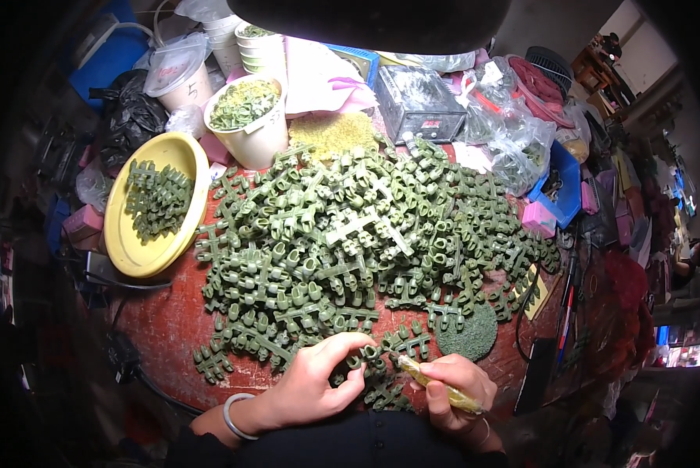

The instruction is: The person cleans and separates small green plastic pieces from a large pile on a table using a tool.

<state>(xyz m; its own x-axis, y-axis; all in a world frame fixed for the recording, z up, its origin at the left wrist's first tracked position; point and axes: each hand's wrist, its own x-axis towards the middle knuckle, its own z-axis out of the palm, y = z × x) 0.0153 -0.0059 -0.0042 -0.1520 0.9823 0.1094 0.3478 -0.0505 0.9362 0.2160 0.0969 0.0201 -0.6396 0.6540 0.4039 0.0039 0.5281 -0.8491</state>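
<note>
A scuffed red surface (180,331) is brightly lit amid dim clutter. By its near edge, a small green piece (368,355) appears pinched between the thumb and forefinger of the left hand (319,382). Just right of it, a film-wrapped yellow tool (428,377) is gripped by the right hand (461,384), its long axis slanted leftward and away; contact at its tip cannot be told. Beyond, glossy branched pieces (350,226) are heaped, flanked by a grainy green disc (469,331) and, toward the left edge, a smooth round yellow dish (121,246).
</note>
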